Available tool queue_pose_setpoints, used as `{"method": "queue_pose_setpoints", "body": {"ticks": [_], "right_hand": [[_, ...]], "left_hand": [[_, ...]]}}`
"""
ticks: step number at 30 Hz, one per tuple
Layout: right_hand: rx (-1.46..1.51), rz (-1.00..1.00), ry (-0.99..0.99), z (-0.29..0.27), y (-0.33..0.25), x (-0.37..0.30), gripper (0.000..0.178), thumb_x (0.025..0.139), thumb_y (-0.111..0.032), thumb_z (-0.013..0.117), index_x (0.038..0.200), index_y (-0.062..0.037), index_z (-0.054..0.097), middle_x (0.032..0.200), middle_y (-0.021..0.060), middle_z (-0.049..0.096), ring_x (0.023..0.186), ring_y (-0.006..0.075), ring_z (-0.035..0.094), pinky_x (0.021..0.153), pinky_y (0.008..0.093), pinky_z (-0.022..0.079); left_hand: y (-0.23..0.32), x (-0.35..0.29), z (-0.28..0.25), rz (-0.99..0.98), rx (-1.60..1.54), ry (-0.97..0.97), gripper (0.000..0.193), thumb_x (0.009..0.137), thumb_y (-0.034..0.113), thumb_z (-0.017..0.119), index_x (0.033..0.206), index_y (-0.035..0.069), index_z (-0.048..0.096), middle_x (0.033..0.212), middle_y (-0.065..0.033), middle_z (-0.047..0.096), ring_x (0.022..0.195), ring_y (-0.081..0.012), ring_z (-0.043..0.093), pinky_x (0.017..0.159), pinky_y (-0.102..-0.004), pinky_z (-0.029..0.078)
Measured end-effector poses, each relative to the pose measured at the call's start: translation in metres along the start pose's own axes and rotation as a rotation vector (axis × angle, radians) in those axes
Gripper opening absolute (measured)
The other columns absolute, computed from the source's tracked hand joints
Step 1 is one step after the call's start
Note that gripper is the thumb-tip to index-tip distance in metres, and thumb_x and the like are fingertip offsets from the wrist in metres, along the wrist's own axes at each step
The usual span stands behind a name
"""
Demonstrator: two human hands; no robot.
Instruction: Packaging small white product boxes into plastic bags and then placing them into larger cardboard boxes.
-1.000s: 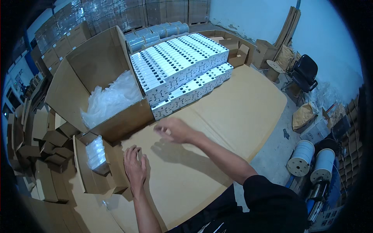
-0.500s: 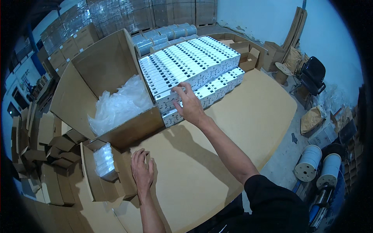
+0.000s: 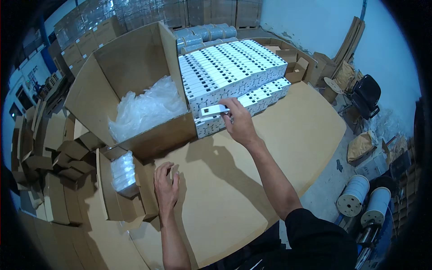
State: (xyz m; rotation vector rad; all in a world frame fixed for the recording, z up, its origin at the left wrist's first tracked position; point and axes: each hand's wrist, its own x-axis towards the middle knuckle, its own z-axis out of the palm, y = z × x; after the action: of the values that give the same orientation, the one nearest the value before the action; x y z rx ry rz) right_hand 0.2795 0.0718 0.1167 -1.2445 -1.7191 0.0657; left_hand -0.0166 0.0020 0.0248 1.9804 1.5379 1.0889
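Note:
My right hand (image 3: 239,122) pinches a slim white box (image 3: 211,111) with dark square marks, just off the front left corner of the stack. Behind it, rows of matching white boxes (image 3: 238,67) stand packed side by side in two layers. My left hand (image 3: 165,186) is open, its fingers loosely bent and holding nothing, beside the right wall of a small open carton (image 3: 146,193). In that carton lies a group of items wrapped in clear plastic (image 3: 123,173).
A large open carton (image 3: 157,139) holding clear plastic bags (image 3: 148,108) borders the stack's left side. Flattened and folded cartons (image 3: 60,193) crowd the far left. Brown board covers the table (image 3: 292,130). Reels (image 3: 353,195) and a black chair (image 3: 363,96) stand on the floor at right.
My right hand has taken a white box from the front left of the stack and drawn it slightly away. My left hand stays by the small carton. The view has shifted slightly.

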Motion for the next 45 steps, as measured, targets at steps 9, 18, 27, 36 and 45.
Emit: {"method": "queue_pose_setpoints", "body": {"ticks": [9, 18, 27, 36, 45], "right_hand": [[0.113, 0.104, -0.268, 0.046, -0.050, -0.059, 0.038, 0.084, 0.006, 0.062, 0.119, -0.0079, 0.057, 0.111, 0.0145, 0.060, 0.096, 0.0403, 0.063, 0.077, 0.0479, 0.054], [0.285, 0.058, -0.382, 0.103, -0.097, -0.083, 0.033, 0.083, 0.005, 0.063, 0.114, -0.0054, 0.058, 0.111, 0.0150, 0.060, 0.097, 0.0403, 0.063, 0.080, 0.0471, 0.054], [0.795, 0.382, -0.165, 0.125, -0.054, -0.100, 0.016, 0.093, -0.001, 0.066, 0.106, 0.0020, 0.057, 0.114, 0.0131, 0.064, 0.094, 0.0139, 0.065, 0.081, 0.0298, 0.056], [0.492, 0.356, -0.236, 0.110, -0.040, -0.095, 0.042, 0.085, 0.006, 0.069, 0.122, -0.0011, 0.049, 0.111, 0.0209, 0.069, 0.109, 0.0332, 0.070, 0.091, 0.0401, 0.055], [0.442, 0.355, -0.348, 0.104, -0.038, -0.096, 0.047, 0.084, 0.006, 0.067, 0.127, -0.0007, 0.049, 0.118, 0.0206, 0.067, 0.114, 0.0346, 0.067, 0.095, 0.0424, 0.055]], "left_hand": [[0.008, 0.009, -0.018, -0.365, -0.681, -0.155, 0.034, 0.107, 0.025, 0.053, 0.137, 0.009, 0.052, 0.090, -0.0060, 0.067, 0.077, -0.0114, 0.065, 0.067, -0.0248, 0.052], [-0.007, -0.005, -0.029, -0.482, -0.752, -0.011, 0.036, 0.112, 0.039, 0.036, 0.125, 0.012, 0.057, 0.086, -0.0055, 0.065, 0.069, -0.0118, 0.064, 0.063, -0.0261, 0.055], [0.002, -0.001, -0.010, -0.205, -0.636, 0.147, 0.067, 0.096, -0.005, 0.057, 0.155, 0.011, 0.030, 0.122, -0.0129, 0.063, 0.113, -0.0181, 0.061, 0.094, -0.0305, 0.051], [0.001, 0.004, 0.001, -0.171, -0.303, 0.156, 0.037, 0.095, 0.001, 0.061, 0.132, 0.002, 0.057, 0.118, -0.0171, 0.070, 0.108, -0.0236, 0.070, 0.090, -0.0369, 0.056], [-0.002, 0.002, -0.001, -0.158, -0.159, 0.103, 0.041, 0.094, 0.002, 0.063, 0.135, 0.003, 0.055, 0.114, -0.0203, 0.072, 0.105, -0.0304, 0.072, 0.091, -0.0406, 0.055]]}}
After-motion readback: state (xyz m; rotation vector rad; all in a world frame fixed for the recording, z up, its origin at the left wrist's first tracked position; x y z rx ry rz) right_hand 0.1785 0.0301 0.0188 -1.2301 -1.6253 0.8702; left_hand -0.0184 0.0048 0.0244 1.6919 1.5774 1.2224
